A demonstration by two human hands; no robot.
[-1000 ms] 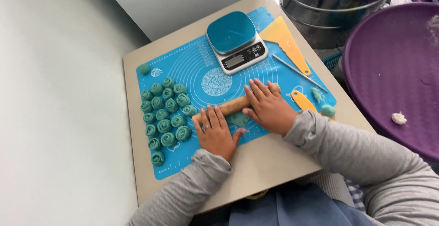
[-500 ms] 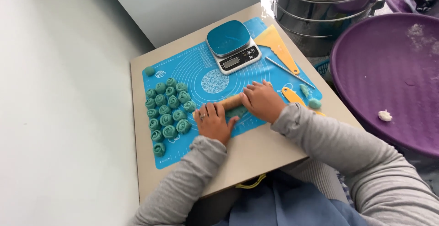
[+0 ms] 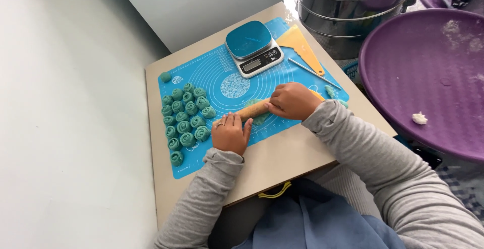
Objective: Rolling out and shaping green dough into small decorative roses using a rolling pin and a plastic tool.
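Observation:
Both hands press on a wooden rolling pin (image 3: 253,110) lying across a blue silicone mat (image 3: 217,80). My left hand (image 3: 231,134) rests flat on the pin's near end, fingers spread. My right hand (image 3: 292,101) covers its far end with fingers curled over it. A flat piece of teal dough (image 3: 258,119) lies under the pin between the hands. Several teal rose-shaped dough pieces (image 3: 184,118) stand in rows on the mat's left part.
A teal kitchen scale (image 3: 252,47), an orange scraper (image 3: 301,45) and a thin stick (image 3: 312,72) lie at the mat's far side. Stacked steel steamers (image 3: 348,12) stand behind. A big purple tray (image 3: 428,77) with a dough scrap (image 3: 419,119) sits right. The board's edge (image 3: 282,171) is near me.
The pin has rolled a little toward me with both hands on it, and the camera view has shifted so the table sits more to the left.

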